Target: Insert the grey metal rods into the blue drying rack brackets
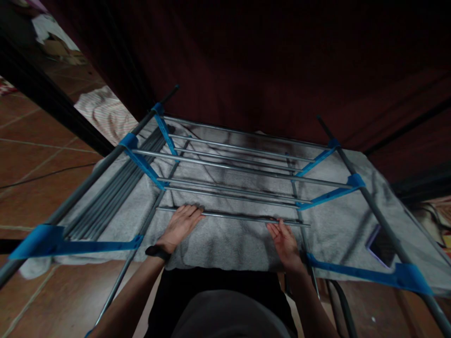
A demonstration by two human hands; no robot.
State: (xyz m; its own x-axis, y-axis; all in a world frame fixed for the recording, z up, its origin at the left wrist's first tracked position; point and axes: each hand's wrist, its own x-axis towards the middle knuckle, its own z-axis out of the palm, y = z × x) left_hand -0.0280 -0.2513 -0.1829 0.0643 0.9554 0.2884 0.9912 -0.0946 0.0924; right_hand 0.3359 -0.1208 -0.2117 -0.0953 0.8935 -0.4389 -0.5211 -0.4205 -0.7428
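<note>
A thin grey metal rod [232,216] lies crosswise in front of me, low inside a partly assembled rack of grey tubes and blue plastic brackets. My left hand [183,224], with a dark band at the wrist, is closed over the rod's left part from above. Near its other end, my right hand [283,238] grips the rod between thumb and fingers. Several crossbars [243,168] span the rack beyond my hands. The blue bracket [102,246] at the near left and the blue bracket [369,274] at the near right have no crossbar between them.
A bundle of loose rods [123,185] rests on the left of the grey blanket [218,244]. On the right, a dark phone-like object [382,246] with a purple edge lies beneath a side tube [378,218]. A dark red curtain [246,61] hangs behind; tiled floor [42,159] shows left.
</note>
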